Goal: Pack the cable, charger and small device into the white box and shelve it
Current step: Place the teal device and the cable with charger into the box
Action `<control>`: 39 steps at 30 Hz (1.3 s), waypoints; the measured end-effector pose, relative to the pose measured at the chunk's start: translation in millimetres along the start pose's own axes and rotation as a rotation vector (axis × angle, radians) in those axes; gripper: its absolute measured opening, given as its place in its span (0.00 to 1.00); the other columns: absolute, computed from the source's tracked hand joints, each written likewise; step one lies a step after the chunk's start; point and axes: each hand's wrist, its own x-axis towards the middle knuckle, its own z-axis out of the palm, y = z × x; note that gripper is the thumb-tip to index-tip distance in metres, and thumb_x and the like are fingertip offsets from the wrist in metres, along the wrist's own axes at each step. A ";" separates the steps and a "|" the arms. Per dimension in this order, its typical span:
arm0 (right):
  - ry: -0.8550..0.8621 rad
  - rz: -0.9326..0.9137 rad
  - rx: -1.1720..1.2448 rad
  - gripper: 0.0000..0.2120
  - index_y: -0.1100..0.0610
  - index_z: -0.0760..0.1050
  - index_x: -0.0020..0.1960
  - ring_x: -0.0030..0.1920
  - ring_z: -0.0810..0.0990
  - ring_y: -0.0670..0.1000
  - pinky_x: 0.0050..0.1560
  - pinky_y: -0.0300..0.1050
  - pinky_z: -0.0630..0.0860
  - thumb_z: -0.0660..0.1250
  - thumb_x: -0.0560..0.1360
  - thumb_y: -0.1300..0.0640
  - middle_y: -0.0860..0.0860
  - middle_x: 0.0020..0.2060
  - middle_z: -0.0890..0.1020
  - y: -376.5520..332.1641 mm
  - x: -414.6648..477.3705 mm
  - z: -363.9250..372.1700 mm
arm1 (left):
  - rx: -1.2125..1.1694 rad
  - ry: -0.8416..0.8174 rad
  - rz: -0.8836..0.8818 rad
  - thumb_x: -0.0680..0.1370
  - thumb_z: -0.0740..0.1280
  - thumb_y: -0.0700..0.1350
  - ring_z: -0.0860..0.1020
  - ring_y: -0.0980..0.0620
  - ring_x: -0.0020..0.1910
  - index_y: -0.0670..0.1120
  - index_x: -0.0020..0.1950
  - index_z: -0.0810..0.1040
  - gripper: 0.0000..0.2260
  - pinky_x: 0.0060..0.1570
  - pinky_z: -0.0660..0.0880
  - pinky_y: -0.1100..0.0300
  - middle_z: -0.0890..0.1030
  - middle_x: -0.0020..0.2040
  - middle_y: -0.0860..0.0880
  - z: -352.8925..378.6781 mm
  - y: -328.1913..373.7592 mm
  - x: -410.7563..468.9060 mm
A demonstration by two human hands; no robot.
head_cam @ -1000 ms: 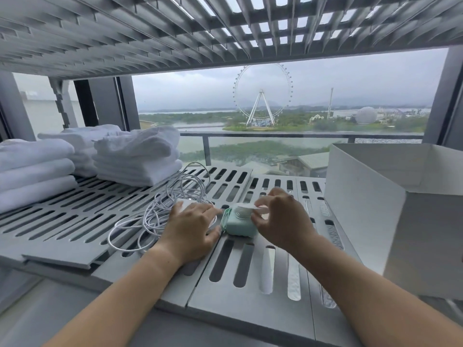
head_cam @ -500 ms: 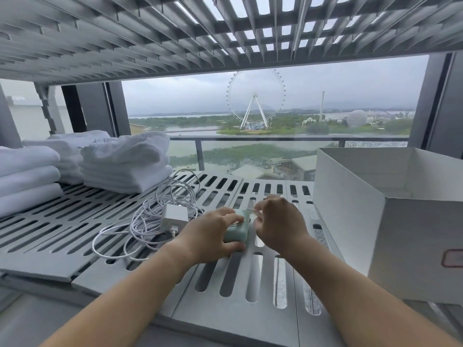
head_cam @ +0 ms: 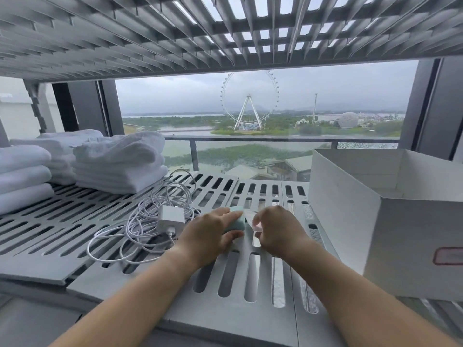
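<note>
A small mint-green device [head_cam: 236, 220] rests on the slotted grey shelf [head_cam: 75, 236]. My left hand [head_cam: 210, 234] is closed around it from the left. My right hand [head_cam: 278, 229] pinches a thin clear or white piece at the device's right side; what that piece is I cannot tell. A white charger [head_cam: 171, 220] lies on a loose coil of white cable [head_cam: 150, 216] just left of my left hand. The open white box [head_cam: 350, 221] stands at the right, a red-outlined label on its front face.
Stacks of folded white towels [head_cam: 120, 161] sit at the back left of the shelf. Another slatted shelf [head_cam: 175, 31] hangs close overhead. A window with a railing lies behind the shelf.
My left hand left the charger and cable and took hold of the green device. My right hand shifted to the device's right side. The view drifted slightly right.
</note>
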 end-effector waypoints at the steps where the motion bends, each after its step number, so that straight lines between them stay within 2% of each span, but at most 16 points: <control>1: -0.006 -0.001 0.029 0.11 0.60 0.80 0.49 0.50 0.79 0.57 0.52 0.47 0.77 0.63 0.70 0.65 0.58 0.49 0.81 0.8 -0.5 0.1 | -0.003 0.013 -0.008 0.77 0.62 0.55 0.74 0.49 0.61 0.54 0.69 0.66 0.21 0.56 0.70 0.56 0.72 0.67 0.56 0.4 0.1 -0.5; 4: 0.000 -0.004 0.110 0.13 0.61 0.81 0.48 0.51 0.79 0.57 0.53 0.46 0.77 0.61 0.68 0.66 0.58 0.49 0.82 1.5 -2.2 0.3 | -0.005 0.054 -0.028 0.78 0.61 0.54 0.75 0.49 0.60 0.53 0.69 0.66 0.20 0.54 0.70 0.57 0.71 0.68 0.57 2.4 0.3 -1.6; 9: 0.129 -0.015 0.150 0.13 0.58 0.81 0.51 0.53 0.79 0.57 0.54 0.44 0.74 0.61 0.71 0.65 0.56 0.51 0.83 -0.3 -2.0 -0.6 | -0.068 0.099 -0.024 0.79 0.60 0.50 0.77 0.50 0.57 0.54 0.69 0.66 0.18 0.52 0.71 0.56 0.73 0.66 0.56 4.2 -1.6 -1.7; 12: 0.181 -0.053 0.128 0.16 0.57 0.80 0.54 0.52 0.80 0.57 0.54 0.45 0.75 0.61 0.70 0.67 0.57 0.50 0.84 -2.2 -3.8 -2.5 | -0.129 0.123 -0.006 0.79 0.61 0.46 0.78 0.49 0.53 0.56 0.66 0.68 0.16 0.47 0.71 0.57 0.76 0.60 0.55 4.1 -0.9 -2.3; 15: 0.210 -0.048 0.140 0.15 0.56 0.80 0.54 0.50 0.81 0.56 0.53 0.44 0.75 0.63 0.71 0.65 0.55 0.48 0.84 -2.9 -6.7 -4.5 | -0.178 0.138 -0.005 0.78 0.61 0.44 0.78 0.48 0.51 0.52 0.61 0.72 0.11 0.47 0.74 0.55 0.78 0.57 0.52 2.5 0.9 -2.1; 18: 0.199 -0.040 0.147 0.11 0.56 0.81 0.49 0.48 0.82 0.54 0.52 0.44 0.76 0.63 0.71 0.63 0.54 0.46 0.85 -4.4 -10.5 -4.6 | -0.145 0.090 -0.002 0.78 0.61 0.46 0.77 0.47 0.52 0.52 0.61 0.72 0.11 0.48 0.72 0.56 0.76 0.58 0.51 1.6 2.3 -2.7; 23: 0.163 -0.028 0.158 0.11 0.56 0.82 0.48 0.47 0.82 0.55 0.52 0.44 0.77 0.63 0.69 0.63 0.54 0.45 0.85 -6.2 -15.1 -2.1 | -0.010 -0.010 0.047 0.76 0.62 0.49 0.77 0.48 0.49 0.53 0.60 0.71 0.12 0.44 0.66 0.61 0.76 0.55 0.51 -0.2 7.7 -0.4; 26: 0.156 -0.031 0.165 0.11 0.56 0.82 0.48 0.48 0.82 0.54 0.52 0.44 0.77 0.63 0.70 0.63 0.55 0.46 0.85 -3.9 -14.8 -0.3 | 0.027 -0.031 0.049 0.74 0.64 0.50 0.77 0.50 0.48 0.54 0.59 0.72 0.13 0.43 0.70 0.61 0.77 0.54 0.53 -1.0 10.6 1.0; 28: 0.143 -0.042 0.166 0.11 0.56 0.82 0.49 0.48 0.81 0.54 0.52 0.43 0.76 0.63 0.71 0.62 0.55 0.47 0.85 -2.5 -15.1 0.8 | 0.012 -0.022 0.033 0.73 0.65 0.47 0.78 0.52 0.47 0.54 0.57 0.73 0.14 0.43 0.74 0.60 0.78 0.54 0.54 -3.3 12.0 1.4; 32: 0.181 -0.063 0.172 0.12 0.56 0.81 0.50 0.49 0.81 0.55 0.52 0.43 0.76 0.62 0.72 0.64 0.55 0.47 0.84 0.2 -13.3 -4.6 | -0.034 0.041 0.002 0.72 0.64 0.36 0.80 0.50 0.47 0.53 0.56 0.76 0.17 0.46 0.78 0.54 0.81 0.54 0.53 -10.5 17.2 1.4; 35: 0.281 -0.103 0.187 0.11 0.57 0.81 0.50 0.45 0.82 0.55 0.49 0.44 0.78 0.61 0.73 0.63 0.55 0.45 0.85 1.0 -14.0 -18.1 | -0.002 0.139 -0.010 0.71 0.65 0.35 0.81 0.48 0.44 0.55 0.54 0.77 0.18 0.43 0.79 0.54 0.82 0.51 0.54 -19.6 28.2 -1.7; 39: 0.438 -0.174 0.224 0.09 0.57 0.82 0.46 0.43 0.82 0.54 0.47 0.46 0.78 0.63 0.73 0.62 0.54 0.42 0.85 2.6 -26.8 -45.7 | 0.014 0.350 0.000 0.69 0.69 0.36 0.83 0.45 0.42 0.55 0.54 0.79 0.18 0.42 0.81 0.53 0.83 0.52 0.52 -45.9 55.9 -3.9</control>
